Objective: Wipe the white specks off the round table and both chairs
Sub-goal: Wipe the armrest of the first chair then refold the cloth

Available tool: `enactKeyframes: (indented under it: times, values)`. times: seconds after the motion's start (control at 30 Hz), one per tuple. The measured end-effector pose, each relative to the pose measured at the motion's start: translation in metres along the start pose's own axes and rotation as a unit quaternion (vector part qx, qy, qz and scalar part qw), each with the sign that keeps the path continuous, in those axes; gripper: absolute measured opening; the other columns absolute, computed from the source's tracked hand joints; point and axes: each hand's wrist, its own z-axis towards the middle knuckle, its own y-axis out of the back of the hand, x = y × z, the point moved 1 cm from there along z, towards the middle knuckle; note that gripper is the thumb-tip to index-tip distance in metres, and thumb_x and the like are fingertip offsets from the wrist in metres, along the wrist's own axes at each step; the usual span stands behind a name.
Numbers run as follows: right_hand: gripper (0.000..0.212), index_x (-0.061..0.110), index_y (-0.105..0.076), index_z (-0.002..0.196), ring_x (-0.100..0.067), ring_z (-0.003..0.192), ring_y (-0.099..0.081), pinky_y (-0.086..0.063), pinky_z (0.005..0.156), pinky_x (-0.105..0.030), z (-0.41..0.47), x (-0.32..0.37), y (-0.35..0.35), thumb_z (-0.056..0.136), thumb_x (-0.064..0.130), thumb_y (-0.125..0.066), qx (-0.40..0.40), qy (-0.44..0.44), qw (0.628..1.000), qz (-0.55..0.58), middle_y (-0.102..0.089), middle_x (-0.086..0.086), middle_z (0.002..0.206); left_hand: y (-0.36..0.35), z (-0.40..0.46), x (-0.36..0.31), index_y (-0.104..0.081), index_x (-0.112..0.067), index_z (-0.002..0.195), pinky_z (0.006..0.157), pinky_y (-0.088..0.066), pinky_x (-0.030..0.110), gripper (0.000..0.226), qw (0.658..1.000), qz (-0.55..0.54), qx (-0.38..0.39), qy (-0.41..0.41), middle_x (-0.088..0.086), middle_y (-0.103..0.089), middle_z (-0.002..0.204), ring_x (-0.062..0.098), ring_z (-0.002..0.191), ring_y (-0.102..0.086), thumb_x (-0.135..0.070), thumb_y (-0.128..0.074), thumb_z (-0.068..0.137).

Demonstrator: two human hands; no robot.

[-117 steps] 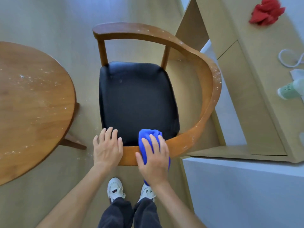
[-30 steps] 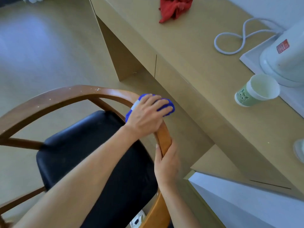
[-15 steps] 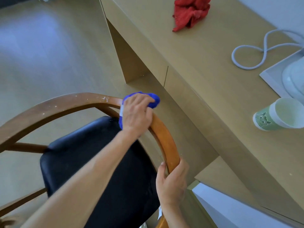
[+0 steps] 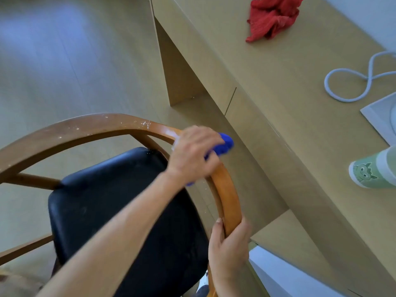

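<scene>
A wooden chair with a curved rail and a black seat fills the lower left. White specks dot the rail's back curve. My left hand grips a blue cloth and presses it on the rail's right bend, just past the specks; the hand is motion-blurred. My right hand wraps around the rail's right arm lower down, thumb on the inner side. The rail between my hands looks free of specks. The round table and the other chair are out of view.
A tan desk runs along the right, close to the chair. On it lie a red cloth, a looped white cable, a white tray and a green paper cup. A white block sits lower right.
My left hand rubbed the blue cloth along the rail toward the speckled back, then slid slightly back toward the right bend. My right hand keeps its grip on the rail.
</scene>
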Motion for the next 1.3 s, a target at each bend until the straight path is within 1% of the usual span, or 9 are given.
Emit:
enactKeyframes:
  times: [0.1, 0.2, 0.37, 0.53, 0.63, 0.7, 0.8, 1.07, 1.3]
  values:
    - [0.045, 0.02, -0.042, 0.122, -0.022, 0.089, -0.065, -0.061, 0.068, -0.039, -0.002, 0.001, 0.001, 0.089, 0.051, -0.047, 0.003, 0.009, 1.0, -0.006, -0.061, -0.005, 0.109, 0.02, 0.018, 0.066, -0.067, -0.021, 0.11, 0.098, -0.03, 0.031, 0.032, 0.973, 0.076, 0.059, 0.208, 0.0, -0.066, 0.116, 0.021, 0.111, -0.053, -0.023, -0.045, 0.087]
    - [0.047, 0.018, -0.044, 0.121, -0.023, 0.085, -0.067, -0.06, 0.065, -0.035, -0.001, 0.005, 0.004, 0.089, 0.051, -0.047, 0.007, 0.018, 1.0, 0.0, -0.062, -0.006, 0.106, 0.025, 0.018, 0.099, -0.066, -0.024, 0.107, 0.098, -0.028, 0.035, 0.029, 0.947, 0.144, 0.101, 0.268, -0.002, -0.063, 0.119, 0.02, 0.114, -0.047, -0.024, -0.041, 0.092]
    - [0.05, 0.016, -0.045, 0.119, -0.021, 0.081, -0.066, -0.06, 0.063, -0.035, 0.001, 0.013, 0.008, 0.088, 0.055, -0.039, 0.015, 0.013, 1.0, -0.005, -0.063, -0.007, 0.104, 0.007, 0.023, 0.048, -0.067, -0.023, 0.094, 0.091, -0.027, 0.029, 0.032, 0.965, 0.084, 0.059, 0.241, -0.005, -0.065, 0.106, 0.017, 0.103, -0.051, -0.025, -0.036, 0.088]
    - [0.045, 0.011, -0.05, 0.119, -0.023, 0.081, -0.064, -0.058, 0.062, -0.035, 0.0, 0.009, 0.005, 0.086, 0.042, -0.055, 0.041, -0.001, 0.999, -0.01, -0.06, -0.006, 0.101, -0.003, 0.007, -0.027, -0.07, -0.017, 0.078, 0.093, -0.031, 0.026, 0.026, 0.992, 0.054, 0.052, 0.104, -0.006, -0.068, 0.089, 0.018, 0.095, -0.06, -0.023, -0.044, 0.076]
    - [0.057, 0.009, -0.051, 0.124, -0.027, 0.091, -0.063, -0.057, 0.074, -0.042, 0.003, 0.006, 0.005, 0.082, 0.045, -0.06, 0.081, -0.042, 0.996, -0.002, -0.06, -0.008, 0.108, -0.008, 0.001, -0.033, -0.07, -0.014, 0.078, 0.098, -0.032, 0.026, 0.024, 0.995, 0.032, 0.048, 0.083, -0.004, -0.069, 0.087, 0.019, 0.092, -0.061, -0.02, -0.048, 0.075]
    - [0.075, 0.008, -0.049, 0.131, -0.029, 0.105, -0.059, -0.052, 0.088, -0.049, 0.009, 0.014, 0.013, 0.077, 0.06, -0.04, 0.1, -0.045, 0.994, 0.018, -0.058, -0.011, 0.12, -0.005, 0.002, -0.026, -0.071, -0.015, 0.085, 0.104, -0.029, 0.031, 0.026, 0.994, 0.035, 0.063, 0.079, -0.005, -0.069, 0.092, 0.019, 0.099, -0.059, -0.022, -0.047, 0.077]
    - [0.077, 0.003, -0.046, 0.139, -0.032, 0.126, -0.046, -0.041, 0.104, -0.05, 0.036, 0.053, 0.024, 0.085, 0.054, -0.024, 0.081, 0.056, 0.995, 0.03, -0.049, -0.016, 0.139, -0.002, 0.002, -0.016, -0.071, -0.019, 0.093, 0.108, -0.025, 0.035, 0.029, 0.992, 0.053, 0.092, 0.069, -0.006, -0.069, 0.099, 0.02, 0.107, -0.056, -0.024, -0.046, 0.08]
    - [0.056, 0.0, -0.053, 0.132, -0.032, 0.129, -0.045, -0.037, 0.108, -0.05, 0.12, 0.174, -0.035, 0.096, 0.036, -0.028, 0.05, 0.304, 0.951, -0.001, -0.052, -0.017, 0.137, 0.018, -0.003, 0.065, -0.068, -0.016, 0.103, 0.101, -0.034, 0.034, 0.032, 0.979, 0.045, -0.007, 0.198, -0.002, -0.067, 0.109, 0.024, 0.11, -0.054, -0.025, -0.042, 0.088]
    - [0.063, 0.005, -0.054, 0.128, -0.036, 0.121, -0.053, -0.044, 0.096, -0.05, 0.126, 0.211, -0.102, 0.098, 0.046, -0.017, 0.166, 0.353, 0.881, -0.267, -0.06, -0.017, 0.125, 0.036, -0.018, 0.144, -0.069, -0.017, 0.099, 0.101, -0.033, 0.038, 0.027, 0.966, 0.187, -0.001, 0.181, -0.001, -0.066, 0.105, 0.027, 0.101, -0.058, -0.029, -0.047, 0.089]
